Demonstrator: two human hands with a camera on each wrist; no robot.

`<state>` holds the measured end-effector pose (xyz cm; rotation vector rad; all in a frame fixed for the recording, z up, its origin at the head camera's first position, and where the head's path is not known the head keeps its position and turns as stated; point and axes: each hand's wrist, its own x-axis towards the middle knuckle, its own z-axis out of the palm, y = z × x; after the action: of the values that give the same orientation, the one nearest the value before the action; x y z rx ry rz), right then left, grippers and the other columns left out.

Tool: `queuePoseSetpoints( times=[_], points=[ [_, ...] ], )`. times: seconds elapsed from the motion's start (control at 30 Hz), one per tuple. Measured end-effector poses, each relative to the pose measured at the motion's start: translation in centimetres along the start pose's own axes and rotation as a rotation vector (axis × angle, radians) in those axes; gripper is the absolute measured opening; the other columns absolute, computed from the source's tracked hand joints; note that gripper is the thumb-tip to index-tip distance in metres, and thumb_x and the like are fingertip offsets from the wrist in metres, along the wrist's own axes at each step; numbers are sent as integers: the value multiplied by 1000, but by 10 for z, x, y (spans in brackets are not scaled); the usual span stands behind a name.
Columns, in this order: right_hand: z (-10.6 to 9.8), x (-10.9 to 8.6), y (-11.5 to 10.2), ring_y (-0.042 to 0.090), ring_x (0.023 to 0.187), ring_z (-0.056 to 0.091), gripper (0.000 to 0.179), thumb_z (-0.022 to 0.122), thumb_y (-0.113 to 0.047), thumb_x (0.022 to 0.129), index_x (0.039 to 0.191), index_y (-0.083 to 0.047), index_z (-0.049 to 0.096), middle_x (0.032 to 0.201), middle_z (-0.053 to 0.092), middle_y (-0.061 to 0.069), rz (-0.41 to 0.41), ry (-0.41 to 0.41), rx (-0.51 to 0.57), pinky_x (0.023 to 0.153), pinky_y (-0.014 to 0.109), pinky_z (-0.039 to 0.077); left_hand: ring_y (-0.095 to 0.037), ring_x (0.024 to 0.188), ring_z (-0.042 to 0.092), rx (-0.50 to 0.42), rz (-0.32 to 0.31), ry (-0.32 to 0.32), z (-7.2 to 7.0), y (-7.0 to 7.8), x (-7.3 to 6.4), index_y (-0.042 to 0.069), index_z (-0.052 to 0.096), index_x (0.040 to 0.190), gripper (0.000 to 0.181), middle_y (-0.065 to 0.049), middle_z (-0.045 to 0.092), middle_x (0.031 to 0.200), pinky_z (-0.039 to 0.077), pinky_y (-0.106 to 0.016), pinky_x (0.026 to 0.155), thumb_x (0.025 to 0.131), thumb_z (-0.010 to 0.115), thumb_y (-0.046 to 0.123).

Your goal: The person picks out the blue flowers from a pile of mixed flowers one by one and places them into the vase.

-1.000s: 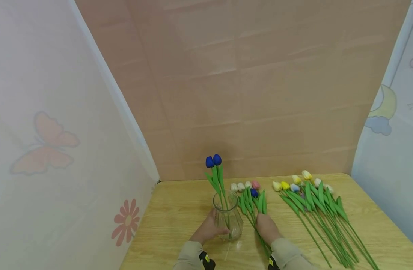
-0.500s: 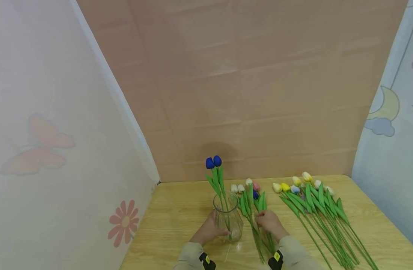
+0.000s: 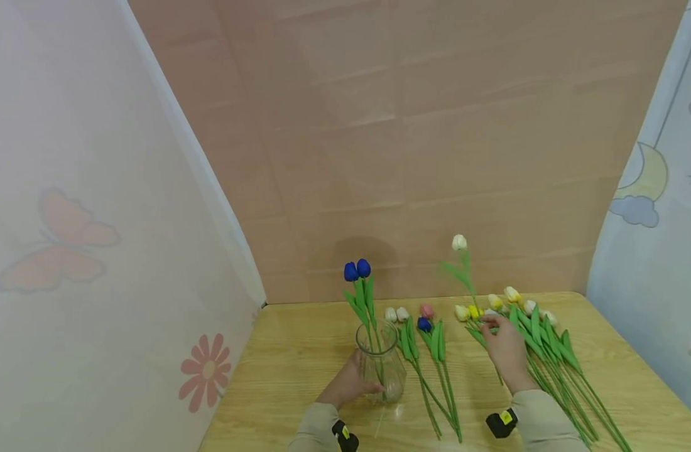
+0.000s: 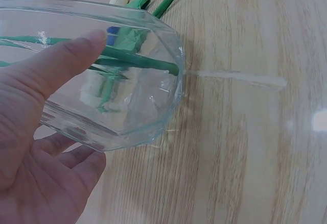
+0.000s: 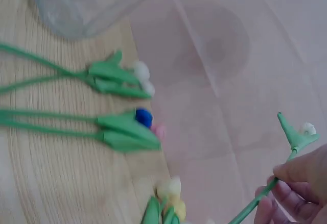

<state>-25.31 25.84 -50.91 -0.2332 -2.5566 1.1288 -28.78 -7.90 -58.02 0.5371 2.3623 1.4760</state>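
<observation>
A clear glass vase (image 3: 392, 370) stands on the table with two blue tulips (image 3: 357, 270) in it, their green stems reaching its base. My left hand (image 3: 350, 384) grips the vase from its left side, the thumb across the glass in the left wrist view. My right hand (image 3: 505, 351) pinches the green stem of a white tulip (image 3: 459, 242) between thumb and fingers. That tulip stands raised, bloom up, in front of the back wall. Two white tulips (image 3: 396, 314), a pink tulip (image 3: 427, 311) and a blue tulip (image 3: 424, 324) lie right of the vase.
A larger bunch of yellow, white and pale tulips (image 3: 549, 358) lies on the right of the table, partly behind my right hand. A brown paper backdrop (image 3: 379, 157) rises at the table's back edge. Patterned sheets (image 3: 153, 263) hang at both sides.
My right hand has picked a white tulip out of the small bunch, lifted it upright and carried it right, over the larger bunch. My left hand has stayed on the vase.
</observation>
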Motion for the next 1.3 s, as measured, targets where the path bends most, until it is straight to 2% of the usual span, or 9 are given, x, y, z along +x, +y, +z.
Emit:
queuePoseSetpoints(
  times=[0.07, 0.2, 0.33, 0.57, 0.8, 1.1, 1.2, 1.3],
  points=[
    [-5, 1, 9, 26, 66, 61, 29, 52, -8, 99, 121, 9, 56, 111, 60, 30, -15, 34, -68, 48, 32, 46, -42, 146, 17, -7, 4, 0, 0, 0, 0, 18, 15, 156, 106, -17, 16, 160, 21, -60, 115, 75, 84, 19],
    [-7, -1, 32, 38, 83, 63, 25, 56, -3, 96, 116, 11, 58, 105, 60, 29, -85, 87, -232, 58, 42, 53, -42, 146, 16, -12, -5, 1, 0, 1, -1, 18, 14, 156, 107, -18, 16, 160, 20, -60, 115, 75, 84, 19],
    [-4, -6, 53, 38, 76, 63, 21, 59, 2, 91, 109, 13, 62, 95, 62, 28, -143, 85, -330, 59, 44, 53, -41, 146, 17, -5, -13, 0, 0, 1, -2, 15, 12, 156, 109, -19, 15, 160, 22, -59, 115, 75, 84, 21],
    [2, -16, 84, 41, 72, 63, 20, 57, 5, 90, 107, 15, 60, 90, 61, 32, -123, 25, -380, 57, 46, 54, -43, 145, 17, -4, -22, 3, 0, -2, -1, 16, 13, 156, 110, -21, 16, 159, 24, -61, 113, 73, 85, 21],
    [4, -17, 103, 26, 57, 59, 21, 49, 5, 93, 112, 12, 54, 83, 60, 28, -37, -36, -351, 43, 34, 45, -43, 145, 18, 4, -33, 0, -1, -2, -1, 13, 12, 156, 110, -22, 17, 159, 24, -61, 113, 75, 84, 23],
    [7, -18, 109, 35, 65, 64, 20, 61, 3, 88, 105, 12, 55, 84, 61, 27, -17, -59, -365, 50, 39, 50, -43, 145, 19, 15, -26, 3, -1, -4, 0, 15, 14, 156, 108, -21, 18, 159, 24, -60, 114, 75, 84, 22],
    [7, -17, 107, 34, 64, 64, 22, 59, 1, 89, 108, 13, 54, 84, 62, 27, 23, -85, -369, 48, 40, 50, -42, 145, 18, 12, -20, 0, -1, -4, 0, 17, 14, 156, 107, -20, 18, 159, 24, -60, 114, 75, 84, 21],
    [9, -16, 102, 37, 67, 63, 31, 61, -7, 90, 110, 14, 51, 87, 61, 30, 60, -113, -392, 50, 43, 50, -42, 146, 17, 13, -18, -2, -1, -2, 0, 20, 13, 156, 108, -19, 17, 160, 24, -60, 114, 75, 84, 21]
  ],
)
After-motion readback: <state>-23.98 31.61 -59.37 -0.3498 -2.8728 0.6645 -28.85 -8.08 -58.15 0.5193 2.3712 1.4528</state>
